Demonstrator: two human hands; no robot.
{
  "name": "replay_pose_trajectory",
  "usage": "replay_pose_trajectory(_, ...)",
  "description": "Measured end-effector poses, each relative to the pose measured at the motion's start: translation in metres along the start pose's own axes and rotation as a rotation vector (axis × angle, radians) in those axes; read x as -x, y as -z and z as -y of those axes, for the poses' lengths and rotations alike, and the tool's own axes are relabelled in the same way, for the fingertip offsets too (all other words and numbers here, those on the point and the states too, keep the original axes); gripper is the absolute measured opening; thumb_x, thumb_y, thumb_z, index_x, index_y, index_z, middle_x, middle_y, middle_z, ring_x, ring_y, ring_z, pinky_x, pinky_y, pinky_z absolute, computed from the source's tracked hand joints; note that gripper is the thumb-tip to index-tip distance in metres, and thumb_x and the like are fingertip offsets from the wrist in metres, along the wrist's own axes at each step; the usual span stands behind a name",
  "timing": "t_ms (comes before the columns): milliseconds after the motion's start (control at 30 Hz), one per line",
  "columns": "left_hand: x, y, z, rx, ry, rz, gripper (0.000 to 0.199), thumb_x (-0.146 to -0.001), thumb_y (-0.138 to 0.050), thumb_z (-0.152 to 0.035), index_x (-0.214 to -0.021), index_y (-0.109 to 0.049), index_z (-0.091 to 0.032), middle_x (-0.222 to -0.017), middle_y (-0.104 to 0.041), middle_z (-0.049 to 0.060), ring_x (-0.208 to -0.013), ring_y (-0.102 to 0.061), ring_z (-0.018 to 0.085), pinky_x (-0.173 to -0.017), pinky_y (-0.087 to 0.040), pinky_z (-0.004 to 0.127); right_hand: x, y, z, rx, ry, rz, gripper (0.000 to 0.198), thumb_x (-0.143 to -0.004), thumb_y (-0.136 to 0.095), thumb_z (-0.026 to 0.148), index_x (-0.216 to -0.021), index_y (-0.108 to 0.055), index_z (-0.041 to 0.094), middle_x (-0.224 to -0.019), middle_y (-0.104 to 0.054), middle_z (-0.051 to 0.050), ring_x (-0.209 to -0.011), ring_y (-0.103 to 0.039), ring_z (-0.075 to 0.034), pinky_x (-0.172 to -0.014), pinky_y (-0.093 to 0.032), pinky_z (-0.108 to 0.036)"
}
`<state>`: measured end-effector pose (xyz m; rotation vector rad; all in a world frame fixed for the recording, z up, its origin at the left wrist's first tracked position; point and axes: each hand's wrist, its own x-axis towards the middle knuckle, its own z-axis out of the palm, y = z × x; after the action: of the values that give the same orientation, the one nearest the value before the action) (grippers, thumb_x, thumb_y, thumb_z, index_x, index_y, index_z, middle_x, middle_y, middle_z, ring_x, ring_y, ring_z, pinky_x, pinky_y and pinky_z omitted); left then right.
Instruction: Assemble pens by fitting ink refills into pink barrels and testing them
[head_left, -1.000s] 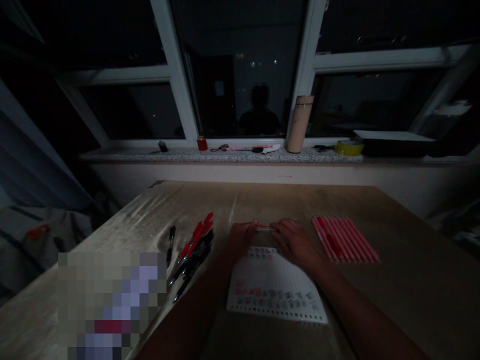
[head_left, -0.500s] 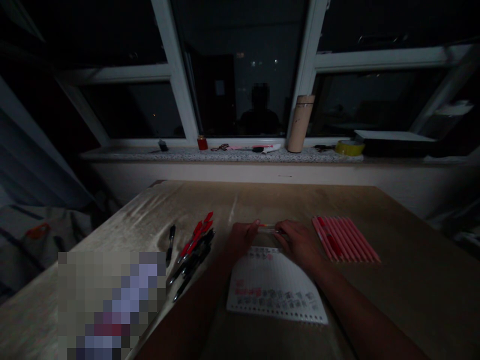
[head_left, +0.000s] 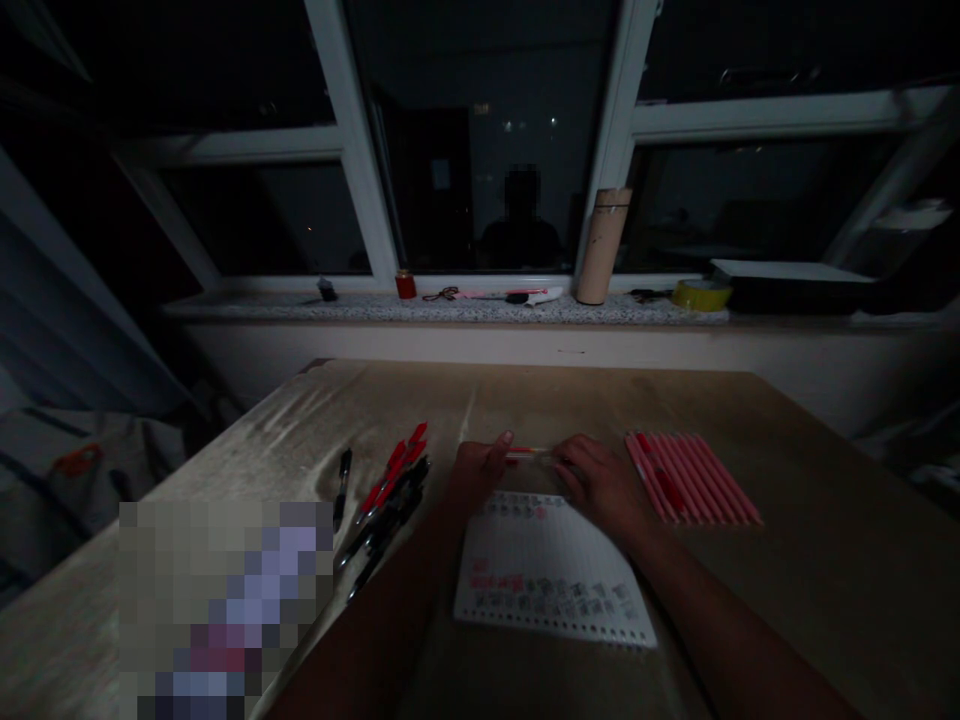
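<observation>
Above the far edge of a spiral notebook (head_left: 551, 590), my left hand (head_left: 480, 472) and my right hand (head_left: 594, 475) are closed on opposite ends of a slim pen (head_left: 532, 455). Clear and red parts of it show between my fingers; both ends are hidden. The notebook page carries rows of black and red handwriting. To the left lie several red pens (head_left: 394, 468) and several black pens (head_left: 386, 525) in a loose pile, with one black pen (head_left: 343, 485) apart. On the right, pink pencils (head_left: 697, 480) lie side by side, a red item (head_left: 667, 488) among them.
The table (head_left: 562, 400) ends below a window sill (head_left: 465, 312). On the sill stand a tan flask (head_left: 604, 250), a small red jar (head_left: 405, 285) and a yellow tape roll (head_left: 701, 295). A pixelated patch (head_left: 225, 610) covers the table's near left.
More red shows beside my left thumb, between my hands. My left hand has shifted slightly left, widening the gap. The pens, pencils and notebook stay in place.
</observation>
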<state>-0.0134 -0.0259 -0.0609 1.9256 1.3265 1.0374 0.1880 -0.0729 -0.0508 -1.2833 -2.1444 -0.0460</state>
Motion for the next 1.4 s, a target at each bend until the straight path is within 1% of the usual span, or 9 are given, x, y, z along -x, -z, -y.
replay_pose_trajectory(100,-0.002,0.005,0.001,-0.074,-0.034,0.014,0.060,-0.087,-0.028,-0.054,-0.043,-0.042,-0.016,-0.041,-0.033,-0.003,-0.042,-0.034,0.008,-0.045,-0.024,0.023,0.000,0.002,0.000,-0.004,-0.039,0.007,0.016,-0.090,-0.046,0.026,-0.092,-0.060,0.018,-0.089,-0.063,-0.008,-0.082,-0.058,-0.019,-0.074,-0.045,-0.031)
replay_pose_trajectory(200,-0.001,0.011,0.001,-0.229,-0.138,0.075,0.055,-0.089,-0.030,-0.050,-0.053,-0.052,-0.014,-0.047,-0.044,-0.002,-0.048,-0.040,0.009,-0.048,-0.027,0.022,0.001,0.001,-0.001,0.008,-0.080,0.002,0.018,-0.090,-0.046,0.029,-0.095,-0.061,0.019,-0.092,-0.064,-0.008,-0.083,-0.060,-0.019,-0.074,-0.046,-0.031)
replay_pose_trajectory(333,0.002,0.015,0.004,-0.467,-0.258,0.168,0.041,-0.087,-0.039,-0.047,-0.072,-0.062,-0.016,-0.067,-0.060,0.003,-0.061,-0.052,0.013,-0.058,-0.035,0.023,0.002,-0.004,-0.007,0.040,-0.120,0.011,0.020,-0.090,-0.045,0.031,-0.097,-0.061,0.021,-0.093,-0.064,-0.008,-0.082,-0.060,-0.019,-0.071,-0.046,-0.030)
replay_pose_trajectory(433,0.004,0.015,0.008,-0.554,-0.280,0.212,0.029,-0.085,-0.046,-0.042,-0.086,-0.064,-0.019,-0.082,-0.065,0.005,-0.072,-0.058,0.016,-0.065,-0.040,0.025,0.003,-0.006,-0.011,0.069,-0.137,0.031,0.020,-0.090,-0.045,0.031,-0.099,-0.060,0.021,-0.095,-0.064,-0.007,-0.084,-0.060,-0.019,-0.072,-0.045,-0.029)
replay_pose_trajectory(567,0.004,0.015,0.009,-0.611,-0.314,0.254,0.019,-0.082,-0.053,-0.032,-0.093,-0.064,-0.022,-0.090,-0.064,0.003,-0.078,-0.059,0.017,-0.068,-0.042,0.026,0.004,-0.006,-0.011,0.087,-0.162,0.079,0.020,-0.091,-0.044,0.032,-0.099,-0.059,0.022,-0.095,-0.063,-0.007,-0.083,-0.061,-0.018,-0.071,-0.045,-0.028)
replay_pose_trajectory(867,0.000,-0.001,-0.013,-0.779,-0.475,0.274,0.016,-0.081,-0.052,-0.023,-0.075,-0.063,-0.015,-0.081,-0.057,0.009,-0.081,-0.054,0.021,-0.074,-0.044,0.034,0.005,-0.008,-0.013,0.082,-0.179,0.042,0.021,-0.090,-0.045,0.031,-0.100,-0.061,0.022,-0.095,-0.064,-0.008,-0.081,-0.061,-0.018,-0.070,-0.045,-0.029)
replay_pose_trajectory(1067,-0.015,-0.018,-0.019,-0.813,-0.452,0.299,0.019,-0.082,-0.051,-0.026,-0.080,-0.064,-0.014,-0.089,-0.056,0.010,-0.091,-0.051,0.023,-0.085,-0.041,0.038,0.005,-0.011,-0.018,0.118,-0.235,0.050,0.027,-0.092,-0.041,0.033,-0.108,-0.059,0.023,-0.098,-0.063,-0.007,-0.088,-0.060,-0.020,-0.077,-0.044,-0.030)
replay_pose_trajectory(1200,-0.022,-0.026,-0.021,-0.882,-0.402,0.328,0.021,-0.083,-0.049,-0.028,-0.084,-0.065,-0.015,-0.092,-0.056,0.010,-0.094,-0.050,0.022,-0.085,-0.041,0.036,0.004,-0.010,-0.018,0.125,-0.264,0.073,0.030,-0.093,-0.037,0.034,-0.112,-0.058,0.023,-0.102,-0.062,-0.007,-0.093,-0.059,-0.019,-0.082,-0.043,-0.029)
replay_pose_trajectory(1400,-0.020,-0.019,-0.020,-0.857,-0.377,0.281,0.019,-0.086,-0.047,-0.026,-0.090,-0.063,-0.015,-0.095,-0.056,0.009,-0.095,-0.050,0.022,-0.086,-0.041,0.035,0.004,-0.007,-0.018,0.108,-0.272,0.085,0.031,-0.093,-0.038,0.032,-0.115,-0.058,0.024,-0.102,-0.061,-0.008,-0.094,-0.058,-0.020,-0.083,-0.043,-0.030)
